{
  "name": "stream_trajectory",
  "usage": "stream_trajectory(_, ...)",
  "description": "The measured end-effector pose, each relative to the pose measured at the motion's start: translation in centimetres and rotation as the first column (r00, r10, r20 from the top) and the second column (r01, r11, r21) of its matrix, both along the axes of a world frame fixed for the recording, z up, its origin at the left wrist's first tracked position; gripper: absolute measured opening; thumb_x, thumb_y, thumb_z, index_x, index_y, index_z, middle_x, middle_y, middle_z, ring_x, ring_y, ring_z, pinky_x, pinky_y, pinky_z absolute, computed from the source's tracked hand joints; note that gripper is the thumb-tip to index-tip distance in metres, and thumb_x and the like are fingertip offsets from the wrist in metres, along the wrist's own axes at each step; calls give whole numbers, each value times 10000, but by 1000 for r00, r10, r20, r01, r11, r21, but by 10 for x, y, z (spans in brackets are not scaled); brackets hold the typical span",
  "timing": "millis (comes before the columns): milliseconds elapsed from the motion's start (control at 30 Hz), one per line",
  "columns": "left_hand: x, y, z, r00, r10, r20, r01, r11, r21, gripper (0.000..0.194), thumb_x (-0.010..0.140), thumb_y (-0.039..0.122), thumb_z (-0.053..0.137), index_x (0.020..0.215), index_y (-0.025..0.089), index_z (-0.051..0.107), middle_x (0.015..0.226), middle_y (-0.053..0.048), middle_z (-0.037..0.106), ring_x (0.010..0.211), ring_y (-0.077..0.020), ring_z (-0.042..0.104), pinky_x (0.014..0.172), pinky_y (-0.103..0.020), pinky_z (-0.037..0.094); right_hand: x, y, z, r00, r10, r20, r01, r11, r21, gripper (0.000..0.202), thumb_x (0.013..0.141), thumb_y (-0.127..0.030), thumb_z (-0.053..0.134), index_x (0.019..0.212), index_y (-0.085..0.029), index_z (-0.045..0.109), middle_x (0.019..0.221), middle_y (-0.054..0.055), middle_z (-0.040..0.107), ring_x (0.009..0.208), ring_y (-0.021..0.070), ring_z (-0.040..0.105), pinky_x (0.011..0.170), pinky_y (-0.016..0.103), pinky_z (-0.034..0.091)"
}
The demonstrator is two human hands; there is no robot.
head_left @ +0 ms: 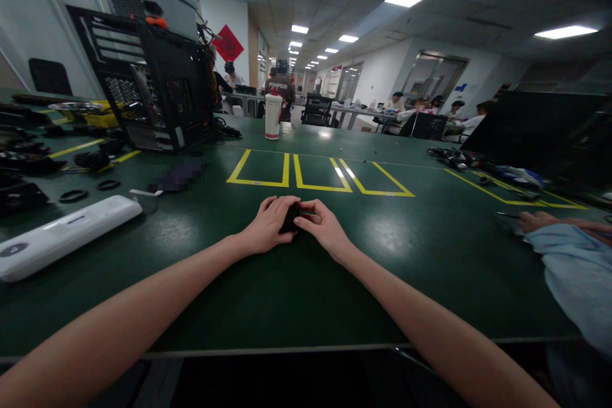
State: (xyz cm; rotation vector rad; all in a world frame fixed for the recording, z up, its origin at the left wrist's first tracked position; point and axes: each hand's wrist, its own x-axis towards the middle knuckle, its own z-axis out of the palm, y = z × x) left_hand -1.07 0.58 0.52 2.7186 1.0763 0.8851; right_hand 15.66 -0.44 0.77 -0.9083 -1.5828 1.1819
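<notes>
A small black object (289, 219) is between my hands, just above or on the green table (306, 293), near the middle of the view. My left hand (271, 224) wraps round it from the left, with the fingers over its top and the thumb below. From the right, my right hand (321, 223) pinches its edge between thumb and fingers. The hands hide most of the object, so its exact kind cannot be made out. Beyond the hands, three yellow tape outlines (324, 188) are marked on the table.
A white power strip (71, 229) and black rings (108, 185) lie at left, before a black computer case (162, 89). A white cup (273, 116) stands at the back. At right are cables (454, 158), a black monitor (549, 134) and another person's hand (538, 221).
</notes>
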Motion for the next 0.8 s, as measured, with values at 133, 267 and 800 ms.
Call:
stream_trajectory(133, -1, 0, 0, 1000, -9, 4, 9, 1000, -2, 604, 701, 265, 546, 1220, 216, 241, 1192, -62, 437, 1142, -210, 381, 1018, -413, 163, 1, -2, 4, 1000, 18, -2, -19, 998, -68, 344, 669, -237, 622, 990, -194, 506, 1044, 43, 549, 982, 168, 537, 896, 358, 408)
stream_trajectory(267, -1, 0, 0, 1000, -11, 6, 11, 1000, 5, 613, 694, 257, 549, 1221, 213, 240, 1199, -66, 433, 1142, -215, 382, 1017, -416, 164, 1, -5, 7, 998, 51, -22, -53, 996, -66, 352, 640, -202, 645, 958, -206, 494, 1034, 26, 534, 943, 164, 553, 847, 350, 437)
stream_trajectory(800, -1, -2, 2, 1000, -16, 8, 16, 1000, -6, 602, 703, 260, 541, 1222, 217, 240, 1193, -70, 434, 1137, -218, 390, 1015, -429, 170, 3, -3, 4, 999, 40, -4, -40, 999, -24, 327, 682, -251, 614, 991, -208, 517, 1022, 31, 554, 969, 164, 545, 893, 358, 410)
